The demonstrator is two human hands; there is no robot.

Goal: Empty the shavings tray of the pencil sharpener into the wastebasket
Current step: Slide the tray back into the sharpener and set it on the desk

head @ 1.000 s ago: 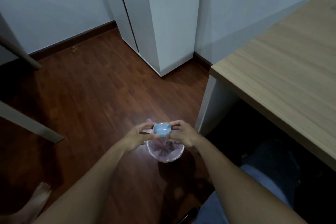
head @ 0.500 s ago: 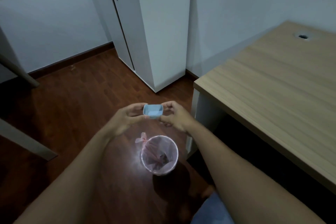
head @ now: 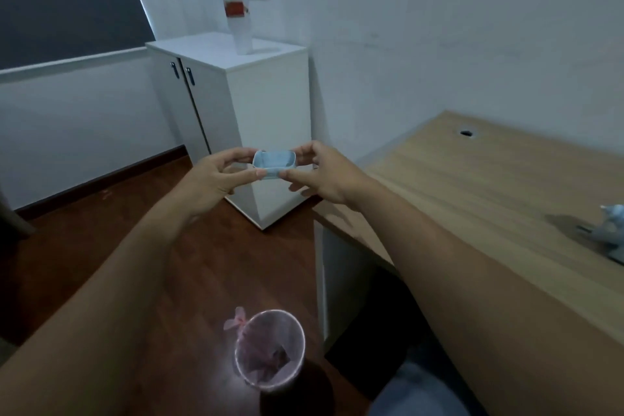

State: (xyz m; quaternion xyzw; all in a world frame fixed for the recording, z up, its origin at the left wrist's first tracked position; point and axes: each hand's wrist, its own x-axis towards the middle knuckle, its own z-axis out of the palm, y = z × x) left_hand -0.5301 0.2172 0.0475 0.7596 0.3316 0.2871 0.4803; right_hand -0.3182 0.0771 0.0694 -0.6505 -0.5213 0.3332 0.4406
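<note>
A small light blue shavings tray [head: 274,164] is held in the air between both hands, open side facing me and looking empty. My left hand [head: 216,179] pinches its left end and my right hand [head: 324,174] pinches its right end. The round wastebasket [head: 270,349], lined with a pink bag, stands on the wooden floor well below the tray and nearer to me. The pale blue pencil sharpener [head: 611,230] sits on the wooden desk [head: 472,186] at the right edge of the view, partly cut off.
A white two-door cabinet [head: 243,118] stands against the wall behind the hands, with a white tumbler [head: 238,20] on top. The desk's white side panel [head: 337,273] is right of the wastebasket. My knee in blue cloth [head: 415,395] shows at the bottom.
Both hands have lifted the tray up and away from just over the wastebasket, toward the desk. My view has tilted up, bringing the cabinet top and the sharpener into sight.
</note>
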